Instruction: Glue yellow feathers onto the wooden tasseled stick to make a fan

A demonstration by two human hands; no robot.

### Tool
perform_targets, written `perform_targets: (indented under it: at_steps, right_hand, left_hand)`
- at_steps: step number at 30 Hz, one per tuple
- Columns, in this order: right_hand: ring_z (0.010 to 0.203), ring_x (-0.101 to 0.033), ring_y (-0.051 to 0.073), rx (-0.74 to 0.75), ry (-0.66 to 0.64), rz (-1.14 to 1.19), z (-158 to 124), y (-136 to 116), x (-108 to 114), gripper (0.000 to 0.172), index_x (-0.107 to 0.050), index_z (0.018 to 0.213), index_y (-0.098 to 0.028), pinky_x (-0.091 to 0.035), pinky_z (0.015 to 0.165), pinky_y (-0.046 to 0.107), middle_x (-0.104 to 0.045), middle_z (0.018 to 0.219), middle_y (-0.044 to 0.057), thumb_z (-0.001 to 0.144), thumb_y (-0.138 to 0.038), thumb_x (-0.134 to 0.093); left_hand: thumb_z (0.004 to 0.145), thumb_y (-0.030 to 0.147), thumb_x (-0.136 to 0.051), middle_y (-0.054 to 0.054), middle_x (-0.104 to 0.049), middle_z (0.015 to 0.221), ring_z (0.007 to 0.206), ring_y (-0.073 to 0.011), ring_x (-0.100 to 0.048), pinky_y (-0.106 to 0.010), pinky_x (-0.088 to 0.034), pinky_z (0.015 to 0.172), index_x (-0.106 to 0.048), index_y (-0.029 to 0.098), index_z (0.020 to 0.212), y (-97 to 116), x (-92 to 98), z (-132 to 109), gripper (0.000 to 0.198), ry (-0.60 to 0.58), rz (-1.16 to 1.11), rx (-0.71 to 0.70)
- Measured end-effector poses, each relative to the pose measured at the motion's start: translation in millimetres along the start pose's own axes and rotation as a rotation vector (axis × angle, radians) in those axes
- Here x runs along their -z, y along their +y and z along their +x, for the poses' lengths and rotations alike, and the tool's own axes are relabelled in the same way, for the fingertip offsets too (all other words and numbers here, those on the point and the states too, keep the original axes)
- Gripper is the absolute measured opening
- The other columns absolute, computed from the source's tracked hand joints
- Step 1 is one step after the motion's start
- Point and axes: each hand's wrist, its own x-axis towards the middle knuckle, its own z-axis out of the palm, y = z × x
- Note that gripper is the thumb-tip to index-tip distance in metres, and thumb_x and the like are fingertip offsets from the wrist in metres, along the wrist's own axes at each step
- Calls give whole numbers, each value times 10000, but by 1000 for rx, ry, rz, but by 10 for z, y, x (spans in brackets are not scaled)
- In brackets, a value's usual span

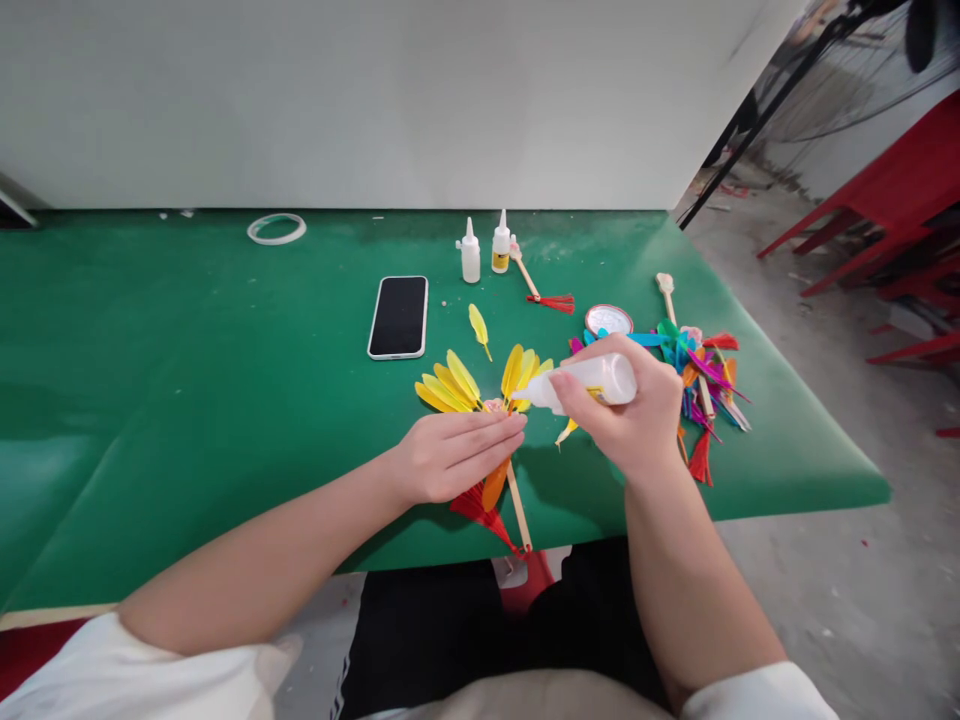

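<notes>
My right hand (637, 405) is wrapped round a white glue bottle (611, 380), tilted with its nozzle pointing left. The nozzle tip is at the base of the right-hand yellow feathers (514, 372). My left hand (461, 450) lies with fingers stretched out over the middle of a feather fan; its thumb is hidden. Left of the nozzle spread more yellow feathers (450, 385). An orange feather (495, 485), a wooden stick (517, 508) and a red tassel (484, 512) show below my left hand. A loose yellow feather (478, 326) lies above the fan.
On the green table (225, 400) are a phone (399, 318), two small bottles (470, 255), a tasselled stick (529, 275) and a roll of tape (277, 229). A round white-topped container (609, 320) and a multicoloured feather bundle (712, 370) sit on the right. A pale panel (337, 110) stands behind.
</notes>
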Motion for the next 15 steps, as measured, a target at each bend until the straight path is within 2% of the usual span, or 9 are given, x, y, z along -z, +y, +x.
perform_targets:
  at_steps: [2,7,12,15]
  right_hand:
    - [398,-448,55,2,-17,-13,0,-4,2,192,-514,615,-192,-364,384,190,-547,504,-60,680,-301,-658]
    - [417,-455,68,-49,73,-47,-4,-4,-8,212,-515,612,-193,-373,400,204,-547,503,-49,683,-335,-655]
    - [390,-411,52,-43,-44,-16,-6,-20,5,219,-507,609,-194,-354,392,195,-511,475,-69,690,-336,-654]
    - [412,-427,57,-62,32,-30,-8,-13,-9,228,-504,606,-191,-363,406,201,-522,493,-58,693,-341,-652]
  left_hand:
    - [769,44,-606,-150,-668,1003,1005,-188,-610,-284,-511,933,-589,20,999,4,4,13,232,-1,-3,-5]
    - [764,36,-608,-159,-660,1019,1017,-193,-604,-285,-511,935,-591,11,994,6,6,16,232,-14,-1,-7]
    - [760,34,-611,-168,-656,1023,1028,-206,-597,-296,-505,944,-590,5,1000,7,6,5,243,-21,-15,-20]
    - [780,41,-590,-160,-652,1039,1040,-197,-589,-292,-505,941,-589,21,1004,14,7,6,224,-27,-13,-13]
